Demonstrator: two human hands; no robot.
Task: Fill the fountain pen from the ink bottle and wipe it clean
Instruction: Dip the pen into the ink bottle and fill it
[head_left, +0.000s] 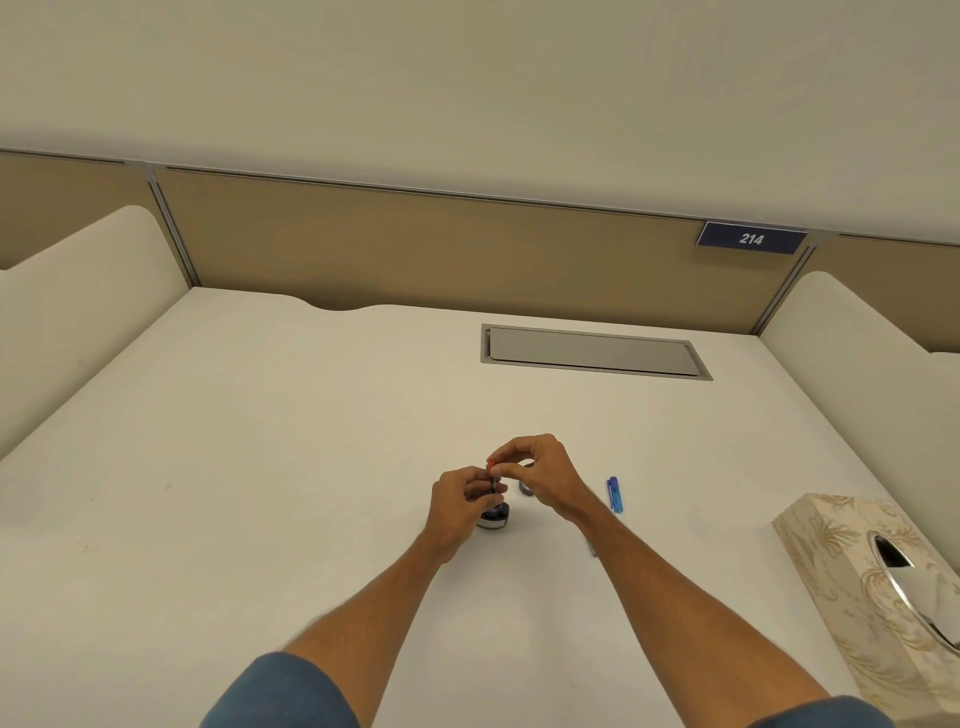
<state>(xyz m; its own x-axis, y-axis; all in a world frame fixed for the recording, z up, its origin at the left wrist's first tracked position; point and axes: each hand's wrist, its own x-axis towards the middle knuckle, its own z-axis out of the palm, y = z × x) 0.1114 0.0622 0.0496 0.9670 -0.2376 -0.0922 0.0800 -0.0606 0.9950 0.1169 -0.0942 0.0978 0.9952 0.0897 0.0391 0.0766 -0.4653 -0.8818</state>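
Note:
A small dark ink bottle (494, 518) stands open on the white desk, partly hidden behind my left hand (460, 506). Upright over the bottle's mouth is the fountain pen's inner section (492, 480), dark with a red end. My left hand grips its lower part and my right hand (540, 475) pinches the red top end. The nib is hidden by my fingers. The bottle's dark cap (525, 487) lies just behind my right hand. A blue translucent pen part (615, 494) lies flat to the right.
A patterned beige tissue box (852, 566) with a tissue sticking out sits at the right edge. A grey cable hatch (595, 352) is set into the desk at the back. Cream side dividers and a tan back panel enclose the desk.

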